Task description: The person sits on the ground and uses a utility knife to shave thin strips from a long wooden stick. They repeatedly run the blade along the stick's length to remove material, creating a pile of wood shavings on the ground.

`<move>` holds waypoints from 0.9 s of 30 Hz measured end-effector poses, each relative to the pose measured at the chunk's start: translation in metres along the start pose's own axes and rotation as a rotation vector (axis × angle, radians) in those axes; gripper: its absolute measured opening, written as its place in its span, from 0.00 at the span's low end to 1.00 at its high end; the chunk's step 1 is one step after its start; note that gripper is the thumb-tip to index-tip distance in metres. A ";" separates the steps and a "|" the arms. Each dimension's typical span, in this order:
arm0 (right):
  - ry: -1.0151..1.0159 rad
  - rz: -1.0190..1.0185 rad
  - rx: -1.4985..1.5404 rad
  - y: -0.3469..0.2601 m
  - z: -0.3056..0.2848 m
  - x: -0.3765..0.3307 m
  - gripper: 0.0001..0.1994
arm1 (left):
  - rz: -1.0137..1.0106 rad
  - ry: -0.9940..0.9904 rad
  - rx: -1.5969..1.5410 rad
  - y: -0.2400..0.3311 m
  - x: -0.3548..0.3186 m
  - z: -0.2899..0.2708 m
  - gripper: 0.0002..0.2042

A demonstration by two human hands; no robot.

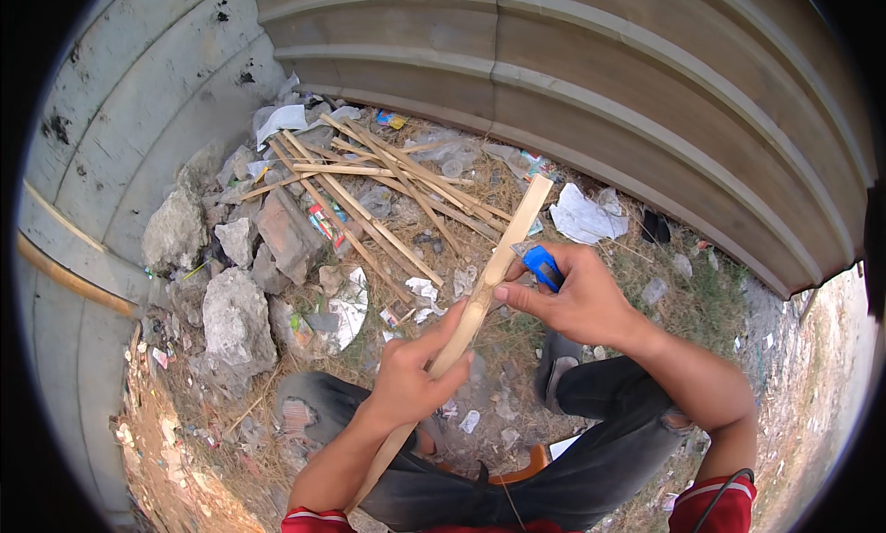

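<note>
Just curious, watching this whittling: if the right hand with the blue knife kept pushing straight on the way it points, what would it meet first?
The right hand points its blue knife leftward at the wooden slat, already at its edge. Past it, probably the pile of cut sticks, though depth is unclear.

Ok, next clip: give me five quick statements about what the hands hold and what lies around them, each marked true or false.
1. The left hand grips a long wooden strip. True.
2. The right hand holds a red hammer. False: it holds a blue-handled cutter against the strip.
3. A pile of cut wooden strips lies on the ground ahead of the person. True.
4. The rocks lie to the right of the person. False: they lie to the left, near the grey wall.
5. The strip rests flat on the ground. False: it is held up in the air, slanting away from the person.
</note>
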State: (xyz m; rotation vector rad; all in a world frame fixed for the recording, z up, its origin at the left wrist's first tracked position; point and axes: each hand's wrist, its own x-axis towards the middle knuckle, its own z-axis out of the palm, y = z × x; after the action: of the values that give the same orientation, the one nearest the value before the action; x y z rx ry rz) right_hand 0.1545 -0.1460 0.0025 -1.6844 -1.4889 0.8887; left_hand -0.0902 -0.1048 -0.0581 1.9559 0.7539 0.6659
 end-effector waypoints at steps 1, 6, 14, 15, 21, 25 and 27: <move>0.005 0.020 -0.010 0.002 0.002 0.001 0.14 | 0.038 0.024 0.007 -0.002 0.001 0.003 0.32; 0.005 0.040 -0.024 0.005 0.003 0.009 0.12 | 0.005 0.025 0.115 -0.003 0.002 0.002 0.31; -0.060 -0.490 -0.105 0.027 0.003 0.018 0.05 | 0.091 0.059 0.054 -0.020 -0.001 0.011 0.31; -0.087 -0.548 -0.129 0.026 0.001 0.020 0.05 | 0.060 0.023 0.075 -0.018 -0.002 0.011 0.31; -0.513 -0.483 -0.123 0.008 -0.002 0.005 0.06 | -0.017 0.070 0.335 -0.028 0.004 0.003 0.33; -0.438 -0.285 -0.184 0.000 0.009 -0.005 0.13 | -0.101 0.160 0.027 -0.038 0.016 -0.012 0.32; -0.115 -0.091 0.004 0.005 0.018 0.001 0.19 | -0.182 0.071 -0.302 -0.016 0.011 -0.012 0.31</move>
State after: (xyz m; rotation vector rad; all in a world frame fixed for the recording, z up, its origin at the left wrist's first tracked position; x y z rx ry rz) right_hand 0.1414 -0.1445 -0.0107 -1.5718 -1.6254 0.9518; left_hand -0.0957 -0.0834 -0.0656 1.5768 0.8129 0.6976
